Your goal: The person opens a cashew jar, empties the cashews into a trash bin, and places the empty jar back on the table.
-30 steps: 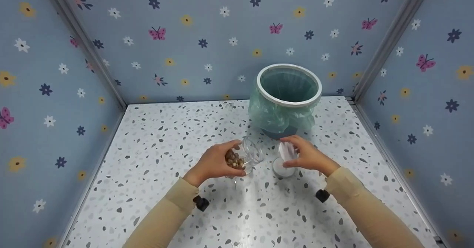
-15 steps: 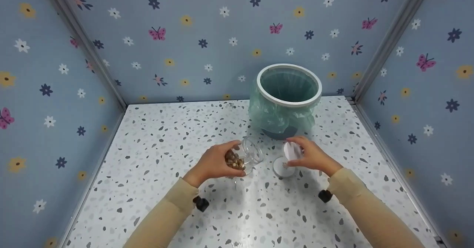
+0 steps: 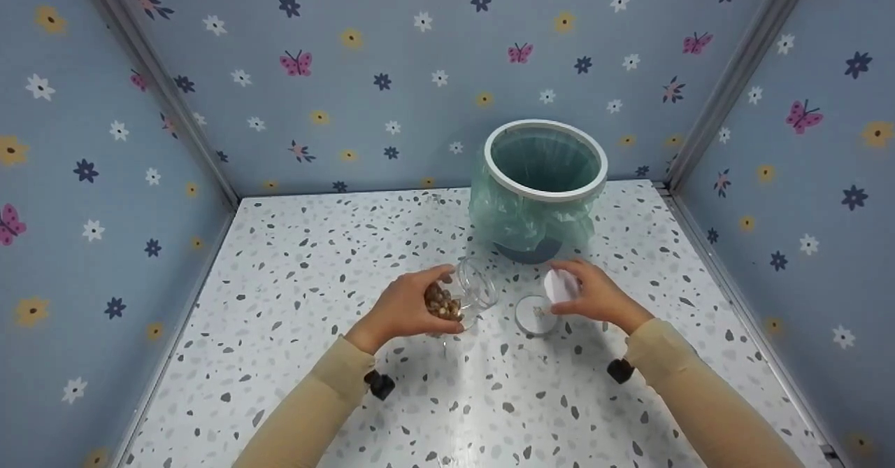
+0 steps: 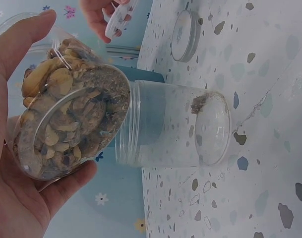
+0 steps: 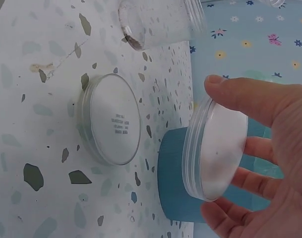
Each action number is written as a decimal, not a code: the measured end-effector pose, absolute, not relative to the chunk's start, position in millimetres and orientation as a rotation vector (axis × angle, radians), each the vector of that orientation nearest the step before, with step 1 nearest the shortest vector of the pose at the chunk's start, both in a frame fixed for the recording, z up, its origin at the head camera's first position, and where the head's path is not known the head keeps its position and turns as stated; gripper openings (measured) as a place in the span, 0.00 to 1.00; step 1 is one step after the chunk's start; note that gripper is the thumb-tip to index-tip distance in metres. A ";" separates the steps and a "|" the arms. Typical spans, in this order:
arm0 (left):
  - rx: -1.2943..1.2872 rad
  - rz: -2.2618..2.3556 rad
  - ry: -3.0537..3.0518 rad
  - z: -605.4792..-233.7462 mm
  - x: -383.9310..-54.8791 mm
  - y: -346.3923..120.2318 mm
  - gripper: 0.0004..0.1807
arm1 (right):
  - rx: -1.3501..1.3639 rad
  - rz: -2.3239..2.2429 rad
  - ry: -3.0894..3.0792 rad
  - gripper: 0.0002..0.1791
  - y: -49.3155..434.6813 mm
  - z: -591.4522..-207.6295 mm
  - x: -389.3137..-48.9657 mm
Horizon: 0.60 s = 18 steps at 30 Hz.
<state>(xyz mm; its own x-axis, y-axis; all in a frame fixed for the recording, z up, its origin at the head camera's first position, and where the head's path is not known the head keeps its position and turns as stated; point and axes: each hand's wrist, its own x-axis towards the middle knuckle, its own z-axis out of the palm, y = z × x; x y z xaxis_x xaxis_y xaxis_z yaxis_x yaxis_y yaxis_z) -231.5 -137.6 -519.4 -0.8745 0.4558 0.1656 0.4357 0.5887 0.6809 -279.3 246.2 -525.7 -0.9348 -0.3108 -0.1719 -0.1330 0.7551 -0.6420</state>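
My left hand [image 3: 404,305] grips a clear jar [image 4: 66,109] by its sides, holding it tilted. Brown and yellowish dried pieces with fine crumbs fill much of it; their exact kind is unclear. Below it a second clear jar [image 4: 165,124] stands upright on the table, with a few dark crumbs [image 4: 199,103] at its bottom. Whether the two jars touch, I cannot tell. My right hand [image 3: 594,293] pinches a round, white-faced lid [image 5: 217,148] by its rim, raised on edge above the table. A similar lid [image 5: 115,119] with small printed text lies flat beneath it.
Behind the hands stands a bin [image 3: 528,250] with a white ring [image 3: 545,194] and a green bag [image 3: 517,220] folded over its rim. Flowered panels [image 3: 419,69] enclose the speckled white table [image 3: 335,244] at the back and both sides.
My right hand has lifted the lid slightly and shifted it right, away from the lid on the table, which now shows more fully. The left hand and its jar look the same.
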 end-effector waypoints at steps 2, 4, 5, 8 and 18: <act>0.783 1.181 2.774 -519.7 -231.2 -137.4 0.56 | -0.331 -0.949 2.688 0.49 248.9 -527.0 -279.8; 0.784 1.184 2.774 -520.0 -230.9 -137.4 0.55 | -0.323 -0.941 2.694 0.49 251.9 -528.5 -280.5; 0.784 1.186 2.773 -520.4 -230.8 -137.4 0.55 | -0.323 -0.940 2.696 0.49 253.3 -529.3 -281.0; 0.779 1.190 2.772 -520.5 -230.3 -137.3 0.55 | -0.312 -0.937 2.700 0.49 257.6 -531.4 -282.2; 0.774 1.190 2.775 -519.0 -230.1 -137.3 0.55 | -0.309 -0.927 2.705 0.50 266.9 -537.1 -286.8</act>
<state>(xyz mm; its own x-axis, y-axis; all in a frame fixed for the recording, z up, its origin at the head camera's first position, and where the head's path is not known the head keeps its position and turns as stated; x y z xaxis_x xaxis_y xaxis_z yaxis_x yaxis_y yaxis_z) -230.1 -137.3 -519.0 -0.8763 0.4516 0.1678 0.4329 0.5850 0.6859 -286.8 266.9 -537.1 -0.9422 -0.2834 -0.1786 -0.1143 0.7732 -0.6237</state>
